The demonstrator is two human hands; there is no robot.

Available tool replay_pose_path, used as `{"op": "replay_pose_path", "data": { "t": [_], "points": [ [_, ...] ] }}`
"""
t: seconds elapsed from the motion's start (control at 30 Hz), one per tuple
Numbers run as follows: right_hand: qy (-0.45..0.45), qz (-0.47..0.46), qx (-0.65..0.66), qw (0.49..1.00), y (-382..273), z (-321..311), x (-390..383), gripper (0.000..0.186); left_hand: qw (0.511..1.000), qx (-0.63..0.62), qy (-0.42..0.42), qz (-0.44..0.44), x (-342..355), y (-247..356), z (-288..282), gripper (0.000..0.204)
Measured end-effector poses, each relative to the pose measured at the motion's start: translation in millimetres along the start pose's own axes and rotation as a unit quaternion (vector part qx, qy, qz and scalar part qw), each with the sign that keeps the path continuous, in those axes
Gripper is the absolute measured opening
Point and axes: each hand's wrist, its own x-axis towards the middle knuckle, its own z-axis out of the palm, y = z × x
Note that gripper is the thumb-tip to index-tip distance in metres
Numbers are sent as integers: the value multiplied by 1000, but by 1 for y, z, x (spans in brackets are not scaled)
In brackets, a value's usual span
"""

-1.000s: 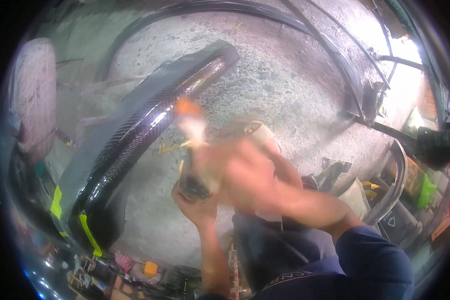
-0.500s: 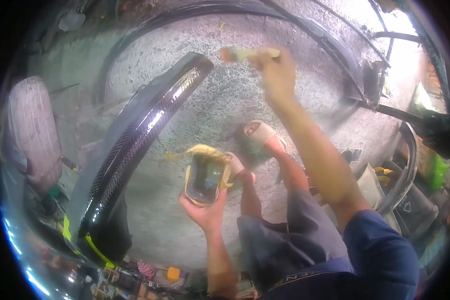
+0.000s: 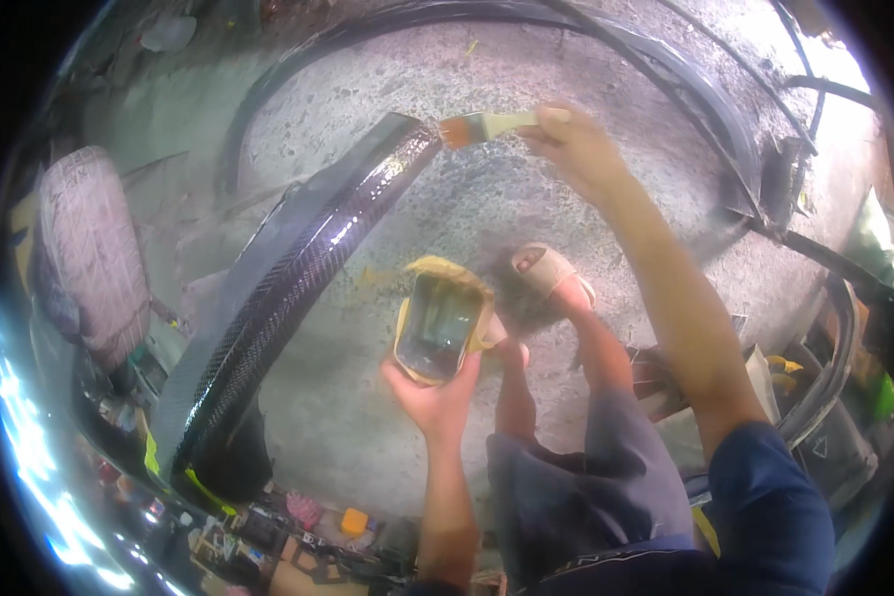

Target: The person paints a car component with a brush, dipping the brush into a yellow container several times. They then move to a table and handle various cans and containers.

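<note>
My right hand is closed on the pale handle of a flat paintbrush. Its reddish-brown bristles are at the far end of a long, curved black panel with a glossy carbon-fibre weave; whether they touch it I cannot tell. In my left hand is a small rectangular container, tilted so that its dark, shiny inside shows. Yellowish tape or paper sticks up around its rim. Strips of yellow-green tape cling to the near end of the panel.
Left of the panel stands a dusty tyre. A large dark curved strip lies across the back of the rough concrete floor. Clutter with an orange box lies at the lower left. My sandalled feet are between my hands.
The paintbrush in my right hand has come down slightly, closer to the panel's far end. My view has shifted a little, so most things appear farther right. Both hands keep their hold.
</note>
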Motion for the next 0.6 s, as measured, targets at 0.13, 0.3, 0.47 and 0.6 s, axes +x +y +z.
{"op": "replay_pose_path", "data": {
  "t": [0.13, 0.3, 0.47, 0.6],
  "points": [
    [56, -95, -155, 982, -39, -11, -43, 27, 999, -36, -10, -8, 14, -2, 28, 79],
    [-68, -139, -376, 914, -73, 41, -108, 18, 979, 21, -36, 197, 41, -32, 53, 77],
    [-307, -305, -697, 572, -34, 34, -78, 6, 958, 81, -52, 271, 67, -59, 92, 85],
    [-319, -243, -673, 621, -6, 6, -45, 7, 971, -38, -36, 235, 90, -88, 132, 74]
  ]
}}
